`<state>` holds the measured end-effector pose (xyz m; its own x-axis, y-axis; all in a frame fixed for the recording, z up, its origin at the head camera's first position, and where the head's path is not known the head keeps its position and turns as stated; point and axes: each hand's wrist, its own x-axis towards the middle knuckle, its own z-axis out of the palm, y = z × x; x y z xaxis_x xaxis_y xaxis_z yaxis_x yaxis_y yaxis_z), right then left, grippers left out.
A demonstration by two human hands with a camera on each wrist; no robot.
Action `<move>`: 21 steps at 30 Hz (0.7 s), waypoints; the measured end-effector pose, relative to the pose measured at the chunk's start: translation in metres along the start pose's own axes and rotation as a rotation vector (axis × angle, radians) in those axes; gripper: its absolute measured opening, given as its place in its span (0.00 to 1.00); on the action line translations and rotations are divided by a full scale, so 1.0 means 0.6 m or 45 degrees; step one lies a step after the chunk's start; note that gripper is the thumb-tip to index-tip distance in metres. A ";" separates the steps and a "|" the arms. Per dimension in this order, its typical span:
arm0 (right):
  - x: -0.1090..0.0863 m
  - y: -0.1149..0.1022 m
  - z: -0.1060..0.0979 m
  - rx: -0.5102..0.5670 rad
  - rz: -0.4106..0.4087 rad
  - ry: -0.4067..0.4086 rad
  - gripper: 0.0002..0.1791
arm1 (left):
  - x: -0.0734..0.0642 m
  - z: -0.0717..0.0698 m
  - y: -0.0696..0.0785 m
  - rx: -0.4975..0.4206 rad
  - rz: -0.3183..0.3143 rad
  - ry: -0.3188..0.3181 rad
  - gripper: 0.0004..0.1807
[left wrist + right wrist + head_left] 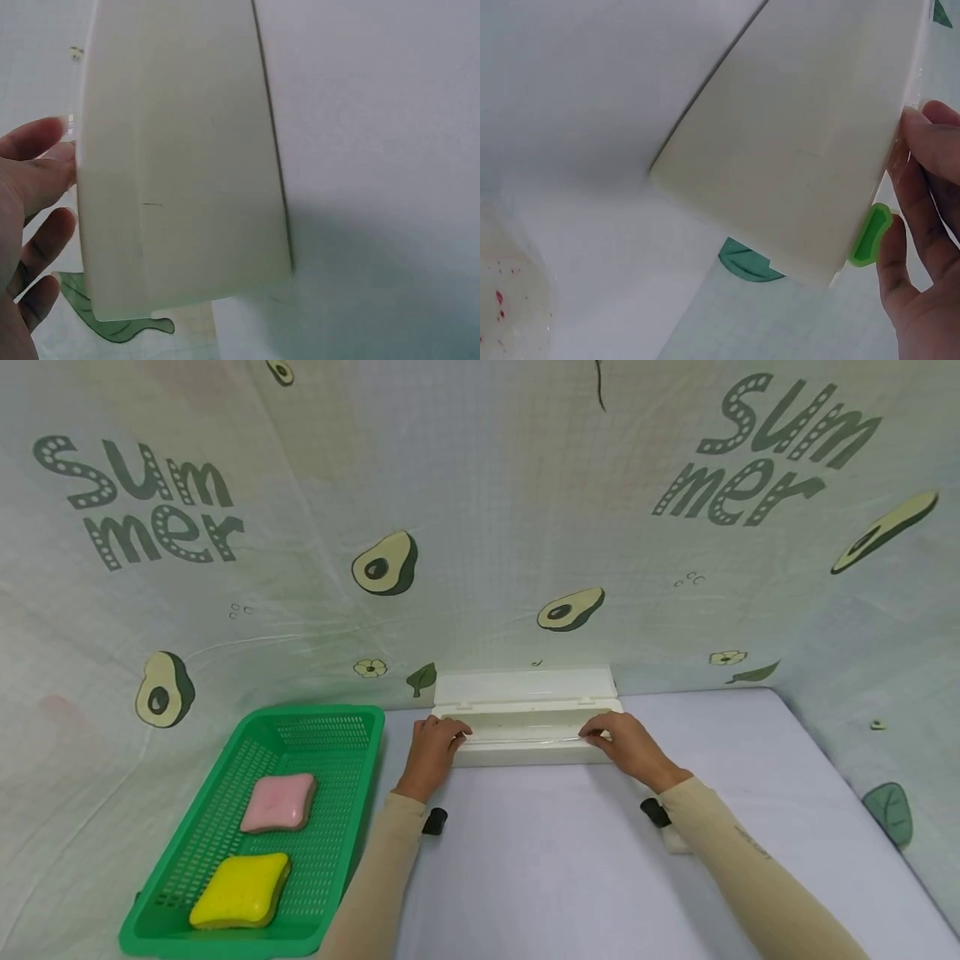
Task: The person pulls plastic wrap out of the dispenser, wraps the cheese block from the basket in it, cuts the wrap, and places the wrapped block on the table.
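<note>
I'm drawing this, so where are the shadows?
Head view: faint shadow on the table beside the right sleeve; left wrist view: broad, soft shadow right of the white box, near its lower end; right wrist view: soft shadow left of that box.

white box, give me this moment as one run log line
white box: lid open; left hand: pinches what looks like clear film; right hand: likewise; green basket: holds pink block, yellow block

Long white box (pixel 532 755), lid (pixel 525 685) raised, clear film (pixel 553 741)

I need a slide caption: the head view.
Left hand and right hand at an open white box, green basket nearby.
</note>
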<state>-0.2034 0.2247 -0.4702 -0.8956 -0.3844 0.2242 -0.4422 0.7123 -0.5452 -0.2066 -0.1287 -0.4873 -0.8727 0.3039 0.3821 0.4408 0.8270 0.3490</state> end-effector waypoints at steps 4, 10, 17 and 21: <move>0.001 0.000 0.000 -0.001 -0.016 -0.008 0.11 | -0.001 0.004 0.001 0.006 -0.009 0.005 0.07; 0.001 -0.001 0.001 -0.003 -0.044 0.021 0.10 | 0.001 0.004 0.005 -0.009 0.008 -0.046 0.07; -0.001 -0.002 0.000 0.052 -0.071 0.009 0.11 | 0.001 0.006 0.006 -0.037 -0.022 -0.143 0.10; -0.001 -0.001 0.001 0.066 -0.104 0.004 0.12 | 0.001 0.004 0.008 -0.072 -0.016 -0.123 0.11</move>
<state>-0.2023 0.2244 -0.4704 -0.8568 -0.4381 0.2720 -0.5106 0.6472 -0.5660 -0.2058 -0.1233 -0.4875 -0.8932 0.3402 0.2941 0.4385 0.8040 0.4017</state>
